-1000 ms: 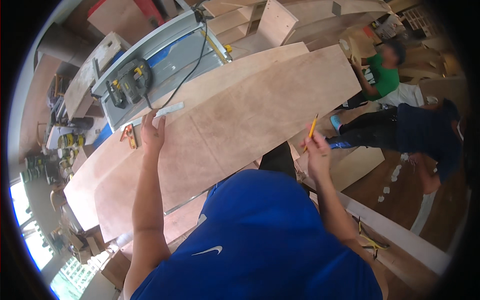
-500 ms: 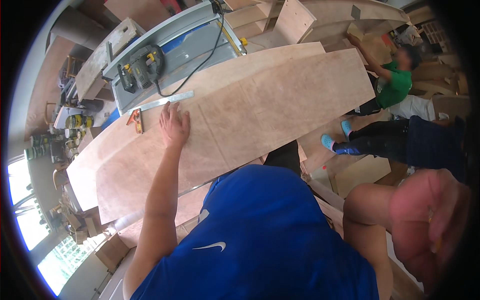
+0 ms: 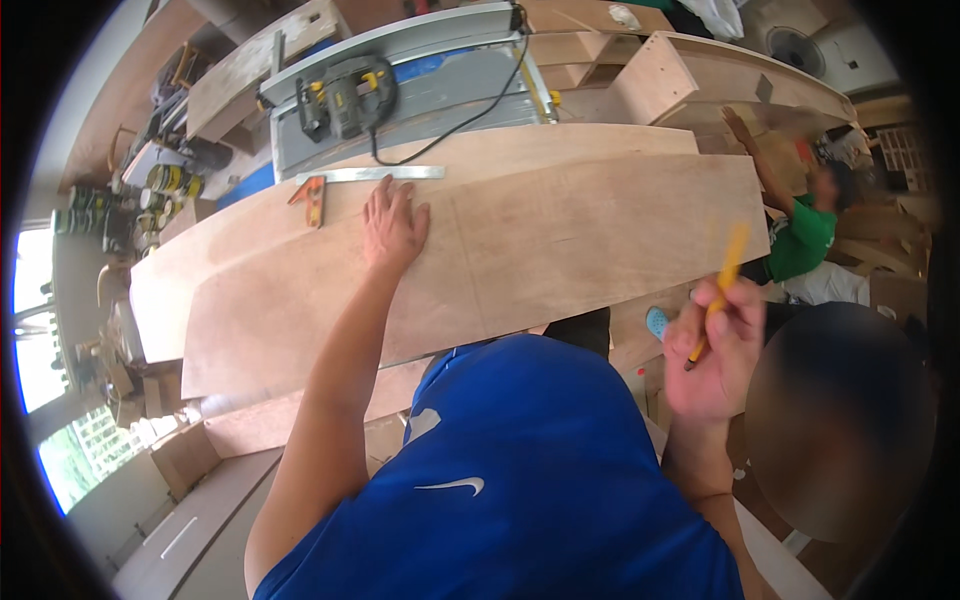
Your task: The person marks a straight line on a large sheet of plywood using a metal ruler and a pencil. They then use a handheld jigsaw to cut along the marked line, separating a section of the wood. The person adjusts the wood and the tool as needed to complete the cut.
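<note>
My left hand [image 3: 395, 228] lies open on a long, curved-edged plywood panel [image 3: 590, 225]. Its fingertips reach the steel blade of a combination square [image 3: 418, 173], whose orange head sits toward the left. A second plywood sheet [image 3: 158, 300] lies beneath the first and shows along its far and left edges. Over the panel's near right side, my right hand [image 3: 715, 365] is raised and closed around a yellow pencil [image 3: 733, 258]. The pencil's dark tip points down toward me, clear of the wood.
Beyond the panels, a corded black and yellow power tool [image 3: 345, 95] rests on a grey saw table [image 3: 455, 115]. A person in green [image 3: 803, 240] is at the far right; another person's blurred head [image 3: 840, 420] is close on my right. Paint cans [image 3: 170, 182] stand left.
My right hand has come up from the lower right edge, bringing the pencil into plain view. The view has shifted; my left hand stays on the panel beside the square.
</note>
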`<state>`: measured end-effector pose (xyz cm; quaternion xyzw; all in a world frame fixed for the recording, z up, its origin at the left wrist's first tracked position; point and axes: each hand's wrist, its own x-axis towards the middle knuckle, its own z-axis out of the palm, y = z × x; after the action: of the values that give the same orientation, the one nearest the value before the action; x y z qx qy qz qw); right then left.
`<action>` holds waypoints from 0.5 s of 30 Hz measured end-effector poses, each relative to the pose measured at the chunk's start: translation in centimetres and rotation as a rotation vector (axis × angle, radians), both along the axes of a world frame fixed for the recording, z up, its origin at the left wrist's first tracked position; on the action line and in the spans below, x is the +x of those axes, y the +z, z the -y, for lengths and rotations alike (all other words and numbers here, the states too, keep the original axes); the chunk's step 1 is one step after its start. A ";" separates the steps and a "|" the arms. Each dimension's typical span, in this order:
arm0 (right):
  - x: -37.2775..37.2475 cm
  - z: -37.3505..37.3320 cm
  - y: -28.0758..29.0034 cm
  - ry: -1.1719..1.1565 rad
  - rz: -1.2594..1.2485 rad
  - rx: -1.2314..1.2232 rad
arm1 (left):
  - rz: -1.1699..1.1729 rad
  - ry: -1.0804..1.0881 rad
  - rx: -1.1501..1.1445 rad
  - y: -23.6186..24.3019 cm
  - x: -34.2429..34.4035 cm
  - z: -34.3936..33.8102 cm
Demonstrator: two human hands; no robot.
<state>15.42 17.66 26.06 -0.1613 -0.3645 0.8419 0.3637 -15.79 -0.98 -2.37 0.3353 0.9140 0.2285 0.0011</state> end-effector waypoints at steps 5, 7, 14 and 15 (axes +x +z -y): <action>0.1 1.6 9.1 0.153 -0.305 0.384 | -0.047 -0.010 0.010 -0.2 -0.2 0.0; -1.0 2.0 11.7 0.292 -0.393 0.428 | -0.053 0.013 0.008 -0.4 0.0 0.6; -1.8 2.6 9.4 0.250 -0.343 0.581 | -0.053 0.010 0.037 -0.1 0.2 0.2; -1.7 2.5 9.9 0.248 -0.349 0.610 | -0.055 0.008 0.038 0.0 0.1 -0.1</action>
<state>13.71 15.14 35.92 0.1459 -0.5481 0.7470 0.3469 -15.73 -0.87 -2.40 0.3377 0.9105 0.2367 -0.0313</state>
